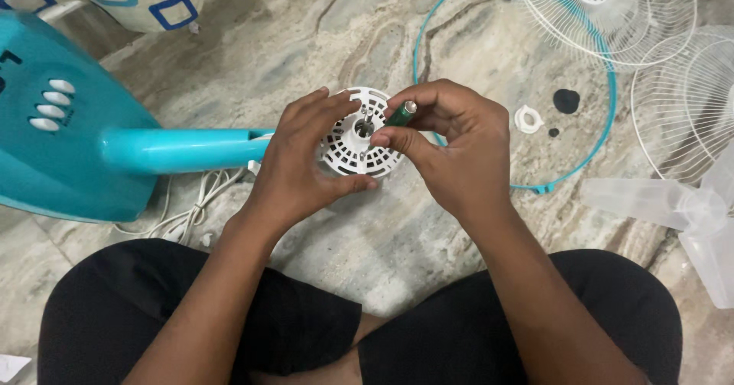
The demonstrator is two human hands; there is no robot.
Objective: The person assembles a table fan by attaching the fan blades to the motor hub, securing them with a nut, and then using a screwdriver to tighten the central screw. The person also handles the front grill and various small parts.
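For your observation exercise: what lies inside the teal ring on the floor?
Inside the teal ring: a white plastic nut and two black pieces. A white wire grille overlaps its top; the right hand covers its left edge.

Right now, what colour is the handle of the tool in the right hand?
Dark green, with a silvery metal end; the screwdriver shows best in the head view, pinched in the right hand.

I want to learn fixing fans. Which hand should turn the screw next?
Probably the right hand: it already pinches the green screwdriver, whose tip points at the white round fan part. The left hand grips that part from the side, holding it steady.
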